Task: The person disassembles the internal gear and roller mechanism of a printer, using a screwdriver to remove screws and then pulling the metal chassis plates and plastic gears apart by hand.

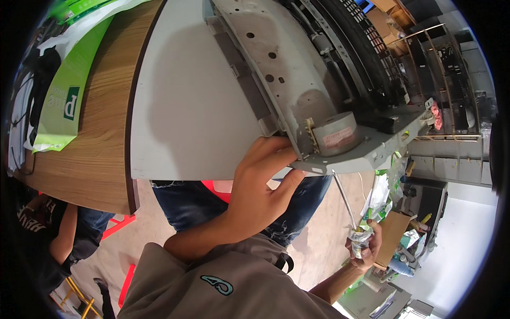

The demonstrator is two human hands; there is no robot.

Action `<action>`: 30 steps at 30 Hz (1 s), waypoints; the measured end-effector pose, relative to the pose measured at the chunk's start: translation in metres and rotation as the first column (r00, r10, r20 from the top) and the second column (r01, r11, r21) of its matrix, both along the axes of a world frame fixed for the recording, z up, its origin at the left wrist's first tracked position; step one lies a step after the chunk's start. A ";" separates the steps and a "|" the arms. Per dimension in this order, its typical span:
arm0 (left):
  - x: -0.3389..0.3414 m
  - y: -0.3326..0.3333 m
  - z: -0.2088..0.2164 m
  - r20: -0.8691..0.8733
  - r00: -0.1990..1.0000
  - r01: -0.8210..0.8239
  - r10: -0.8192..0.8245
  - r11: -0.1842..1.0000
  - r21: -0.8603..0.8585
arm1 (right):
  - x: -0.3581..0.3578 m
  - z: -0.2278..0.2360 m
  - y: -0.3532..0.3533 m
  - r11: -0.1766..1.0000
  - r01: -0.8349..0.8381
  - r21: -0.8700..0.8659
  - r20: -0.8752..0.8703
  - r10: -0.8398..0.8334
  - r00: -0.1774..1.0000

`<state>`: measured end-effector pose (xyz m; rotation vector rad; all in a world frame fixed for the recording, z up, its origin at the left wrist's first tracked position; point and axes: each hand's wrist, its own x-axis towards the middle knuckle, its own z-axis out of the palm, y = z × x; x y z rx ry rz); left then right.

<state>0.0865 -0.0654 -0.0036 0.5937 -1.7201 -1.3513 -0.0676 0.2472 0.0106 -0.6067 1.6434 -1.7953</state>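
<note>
A large grey metal machine chassis [297, 80], with black rollers and rails along its far side, lies on the pale table. My left hand [265, 181] grips its near corner, fingers over the edge and thumb below. In my right hand [366, 250] is a screwdriver [344, 201], its handle looking wrapped in clear plastic. The long shaft points up and away, and its tip meets the chassis's near edge to the right of my left hand. A round grey housing [336, 134] with a pale label sits inside that corner.
The pale tabletop [186, 106] adjoins a wooden table [106, 117] holding a green bag [66, 101]. At the lower left a person's arm [65, 234] shows. A wire rack [441, 80], a cardboard box [392, 239] and clutter stand to the right.
</note>
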 end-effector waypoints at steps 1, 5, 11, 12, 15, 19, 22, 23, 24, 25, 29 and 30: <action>0.001 -0.001 0.000 0.002 1.000 0.029 -0.029 0.999 0.035 | 0.002 0.000 -0.002 1.000 0.008 0.006 -0.002 -0.008 1.000; 0.002 -0.009 -0.001 -0.023 0.992 0.126 -0.125 0.988 0.088 | 0.012 -0.003 -0.020 0.998 0.021 -0.062 0.061 -0.018 0.998; 0.007 -0.015 0.003 -0.014 0.985 0.173 -0.173 0.982 0.077 | 0.026 -0.005 -0.041 0.997 0.039 -0.072 0.159 -0.027 0.987; 0.007 -0.015 0.002 -0.016 0.985 0.175 -0.174 0.981 0.081 | 0.026 -0.006 -0.039 0.997 0.030 -0.068 0.150 -0.020 0.988; 0.006 -0.016 0.001 -0.042 0.987 0.160 -0.158 0.985 0.062 | 0.035 -0.002 -0.042 0.997 0.048 -0.059 0.169 -0.038 0.985; 0.007 -0.017 0.001 -0.042 0.985 0.169 -0.167 0.984 0.051 | 0.045 -0.006 -0.045 0.984 0.151 -0.099 0.228 -0.125 0.966; 0.008 -0.019 -0.002 -0.060 0.983 0.179 -0.176 0.983 0.049 | 0.048 -0.006 -0.043 0.989 0.123 -0.079 0.226 -0.102 0.969; 0.008 -0.020 -0.003 -0.079 0.979 0.193 -0.189 0.980 0.042 | 0.049 -0.006 -0.042 0.995 0.088 -0.054 0.205 -0.075 0.976; 0.009 -0.022 -0.003 -0.080 0.980 0.185 -0.180 0.982 0.050 | 0.048 -0.007 -0.036 0.996 0.067 -0.060 0.202 -0.054 0.978; 0.009 -0.022 -0.003 -0.088 0.976 0.202 -0.198 0.979 0.033 | 0.049 -0.008 -0.033 0.997 0.061 -0.051 0.200 -0.050 0.979; 0.009 -0.026 -0.005 -0.106 0.966 0.241 -0.237 0.970 0.018 | 0.051 -0.007 -0.032 0.996 0.056 -0.071 0.199 -0.041 0.979; 0.009 -0.025 -0.007 -0.112 0.966 0.237 -0.232 0.971 0.028 | 0.054 -0.006 -0.034 0.989 0.114 -0.093 0.246 -0.089 0.965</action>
